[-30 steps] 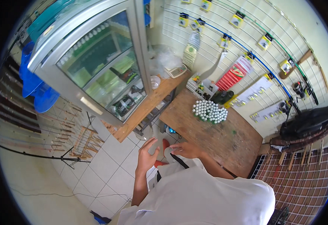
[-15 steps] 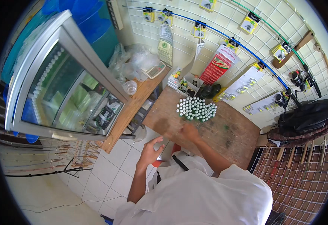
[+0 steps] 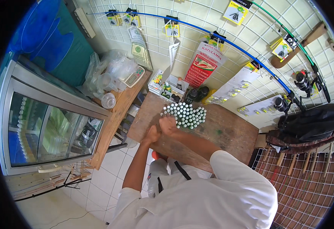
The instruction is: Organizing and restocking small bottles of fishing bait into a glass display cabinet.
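Wooden tabletop [image 3: 231, 139], bottles [image 3: 188, 115] beside right hand [image 3: 168, 124]

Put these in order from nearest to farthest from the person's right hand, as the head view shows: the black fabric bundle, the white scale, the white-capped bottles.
1. White-capped bottles: on the table, right by the right hand.
2. White scale: on the wooden shelf, up and left.
3. Black fabric bundle: far off to the right.

L hand [image 3: 152, 134] now over tbl [image 3: 231, 142], nr R hand [image 3: 168, 124]
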A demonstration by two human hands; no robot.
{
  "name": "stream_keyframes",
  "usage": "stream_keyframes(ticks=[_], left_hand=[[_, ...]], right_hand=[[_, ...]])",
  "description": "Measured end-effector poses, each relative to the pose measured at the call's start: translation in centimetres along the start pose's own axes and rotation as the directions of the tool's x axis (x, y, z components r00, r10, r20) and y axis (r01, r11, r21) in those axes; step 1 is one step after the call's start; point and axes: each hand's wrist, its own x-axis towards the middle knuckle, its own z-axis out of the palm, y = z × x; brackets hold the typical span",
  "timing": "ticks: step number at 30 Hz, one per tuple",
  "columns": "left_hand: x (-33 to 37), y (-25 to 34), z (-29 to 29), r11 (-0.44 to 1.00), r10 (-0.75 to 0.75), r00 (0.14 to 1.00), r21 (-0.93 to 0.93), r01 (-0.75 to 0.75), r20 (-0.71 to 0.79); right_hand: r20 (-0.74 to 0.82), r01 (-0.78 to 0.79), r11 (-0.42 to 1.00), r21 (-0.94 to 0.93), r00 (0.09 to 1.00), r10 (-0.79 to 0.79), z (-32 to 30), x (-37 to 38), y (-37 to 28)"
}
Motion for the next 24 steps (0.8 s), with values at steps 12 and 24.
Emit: stream_keyframes(ticks=[12,24], left_hand=[[0.8,-1.7,2.9,0.985,0.072,0.995,-0.151,-0.083,-0.074],[-7.3,-3.3,2.1,0.909,0.062,0.923,-0.361,-0.209,-0.379]], right_hand=[[-0.034,0.153,0.988,-0.022,0.988,-0.154,0.8,0.2,0.9],[0.163,0.045,0.896,0.442,0.978,-0.129,-5.9,-3.5,-3.7]])
